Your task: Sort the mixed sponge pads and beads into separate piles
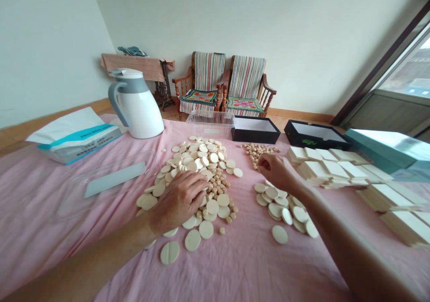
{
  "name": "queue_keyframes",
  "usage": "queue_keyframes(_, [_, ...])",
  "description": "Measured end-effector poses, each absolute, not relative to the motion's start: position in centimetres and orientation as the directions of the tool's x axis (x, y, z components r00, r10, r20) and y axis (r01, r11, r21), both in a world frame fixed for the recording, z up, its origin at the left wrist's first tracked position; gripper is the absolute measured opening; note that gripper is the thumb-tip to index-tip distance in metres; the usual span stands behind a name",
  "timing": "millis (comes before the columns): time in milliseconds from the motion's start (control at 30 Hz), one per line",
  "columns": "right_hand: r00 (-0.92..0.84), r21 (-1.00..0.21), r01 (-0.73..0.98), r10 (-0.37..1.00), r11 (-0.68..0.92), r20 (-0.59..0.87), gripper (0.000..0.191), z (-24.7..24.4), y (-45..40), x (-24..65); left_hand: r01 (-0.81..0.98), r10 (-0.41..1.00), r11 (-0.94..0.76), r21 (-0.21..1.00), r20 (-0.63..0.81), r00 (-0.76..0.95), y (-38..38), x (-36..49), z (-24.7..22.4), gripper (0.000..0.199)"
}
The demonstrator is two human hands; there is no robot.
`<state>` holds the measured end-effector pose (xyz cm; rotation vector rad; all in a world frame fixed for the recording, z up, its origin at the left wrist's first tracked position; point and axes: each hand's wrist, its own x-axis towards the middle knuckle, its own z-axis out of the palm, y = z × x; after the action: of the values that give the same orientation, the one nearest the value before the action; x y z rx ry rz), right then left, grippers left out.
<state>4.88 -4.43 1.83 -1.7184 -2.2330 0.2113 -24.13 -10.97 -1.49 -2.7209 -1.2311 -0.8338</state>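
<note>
My left hand rests on the big mixed pile, palm down, its fingers bent and close together over the pieces; what they hold, if anything, is hidden. Pale round wooden discs spread around it, with small wooden beads just right of its fingertips. My right hand is closed at the near edge of a separate heap of small beads; its fingertips are hidden from view. Below that hand lies a smaller group of discs.
Stacks of pale square tiles stand at the right beside a light blue box. Behind are two black boxes and a clear plastic tray. A white jug, a tissue pack and a clear lid are at left.
</note>
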Motion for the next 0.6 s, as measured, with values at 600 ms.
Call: queue_keyframes(600, [-0.517,-0.428,0.781,0.856,0.455,-0.032,0.015,0.2,-8.8,-1.2,0.705,0.681,-0.686,0.179,0.499,0.536,-10.9,-24.2,-1.5,0.02])
